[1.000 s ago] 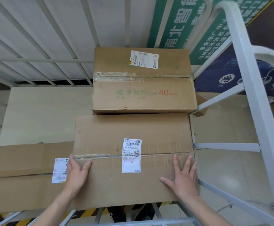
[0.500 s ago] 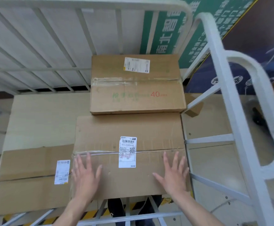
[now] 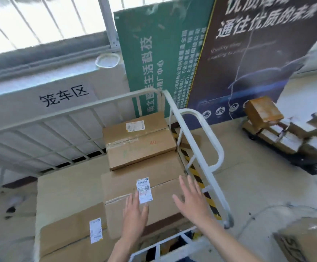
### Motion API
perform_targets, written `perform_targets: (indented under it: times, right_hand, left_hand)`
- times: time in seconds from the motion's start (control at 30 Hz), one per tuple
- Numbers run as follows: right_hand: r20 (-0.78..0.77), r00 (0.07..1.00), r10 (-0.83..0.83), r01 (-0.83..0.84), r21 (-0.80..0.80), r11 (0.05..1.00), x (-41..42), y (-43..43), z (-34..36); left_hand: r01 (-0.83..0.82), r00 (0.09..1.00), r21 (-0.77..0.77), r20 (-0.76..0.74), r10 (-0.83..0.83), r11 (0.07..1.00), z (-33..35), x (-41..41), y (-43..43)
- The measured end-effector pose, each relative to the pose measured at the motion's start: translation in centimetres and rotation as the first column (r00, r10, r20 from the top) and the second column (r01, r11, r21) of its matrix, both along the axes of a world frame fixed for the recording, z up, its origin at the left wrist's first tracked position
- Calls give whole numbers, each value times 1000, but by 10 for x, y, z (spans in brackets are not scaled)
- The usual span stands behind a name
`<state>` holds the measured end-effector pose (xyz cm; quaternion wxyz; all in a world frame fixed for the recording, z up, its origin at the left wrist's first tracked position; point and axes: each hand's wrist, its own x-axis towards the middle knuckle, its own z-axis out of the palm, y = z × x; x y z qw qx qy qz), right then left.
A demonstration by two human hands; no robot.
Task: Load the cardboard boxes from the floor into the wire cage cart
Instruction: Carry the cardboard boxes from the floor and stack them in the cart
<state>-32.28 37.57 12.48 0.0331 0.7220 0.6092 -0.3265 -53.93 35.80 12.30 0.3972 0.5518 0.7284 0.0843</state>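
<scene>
Logging hands first: left hand (image 3: 136,212) and right hand (image 3: 190,201) are both released, fingers straight and spread, palms down, holding nothing. I cannot tell through the blur whether either palm touches cardboard or hangs just above it. Left fingertips reach the lower edge of the white label (image 3: 144,190) on the near box (image 3: 121,186). The right hand is over that box's right end, beside the cart (image 3: 201,140) rail. Label print is too small to read. The far box (image 3: 138,146) sits behind the near box, partly on top of it, and carries a red "40" and its own white label. A low box (image 3: 68,233), also labelled, lies left of the left hand, inside the cart. Wall (image 3: 21,110) lettering reads "笼车区". The dark poster (image 3: 257,53) reads "通往优质的未来". A pile of boxes (image 3: 278,129) sits well to the right, outside the cart.
</scene>
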Motion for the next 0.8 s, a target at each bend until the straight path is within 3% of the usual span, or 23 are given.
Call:
perform_targets:
  times: [0.23, 0.43, 0.63, 0.8]
  right_hand:
    - [-28, 966, -257, 258, 186, 948, 57, -63, 66]
    - [-35, 871, -491, 488, 190, 852, 112, -143, 92]
    - [-57, 640, -767, 761, 187, 621, 204, -245, 112]
    - [-72, 452, -889, 878, 213, 429, 299, -329, 125]
  left_hand:
    - [278, 951, 95, 114, -287, 956, 56, 58, -12]
    - [486, 851, 124, 158, -501, 865, 89, 144, -30]
    - [731, 635, 139, 218, -741, 668, 103, 297, -83]
    - [855, 461, 147, 223, -859, 497, 106, 435, -150]
